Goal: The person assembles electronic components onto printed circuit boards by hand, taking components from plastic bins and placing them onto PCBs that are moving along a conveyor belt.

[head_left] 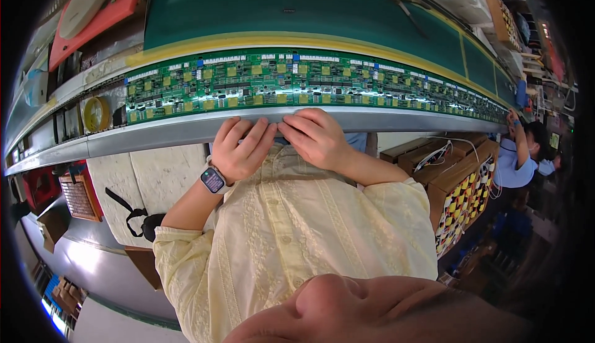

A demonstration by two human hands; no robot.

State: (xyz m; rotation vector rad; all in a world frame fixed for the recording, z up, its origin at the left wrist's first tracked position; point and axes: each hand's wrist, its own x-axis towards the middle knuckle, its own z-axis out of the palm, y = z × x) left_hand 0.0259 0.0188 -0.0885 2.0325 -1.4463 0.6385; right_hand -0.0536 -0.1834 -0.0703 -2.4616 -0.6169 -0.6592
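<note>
Both of my hands are at the grey metal rail (pixel 155 136) along the front of the work line, fingertips nearly meeting. My left hand (pixel 243 149), with a watch (pixel 212 180) on its wrist, has bent fingers closed toward the thumb. Facing it, my right hand (pixel 319 140) has its fingers pressed together in a pinch. Anything between the fingertips is too small or hidden to make out. Just beyond the rail lies a long row of green circuit boards (pixel 201 89), carrying yellow square parts, white connectors and blue parts.
Behind the boards runs a dark green belt (pixel 248 2) with a small dark part (pixel 289 11) on it. A yellow tape roll (pixel 96 114) sits left of the boards. Cartons (pixel 455 172) with yellow-and-black parts stand at right. Farther right, another person (pixel 519 154) reaches to the line.
</note>
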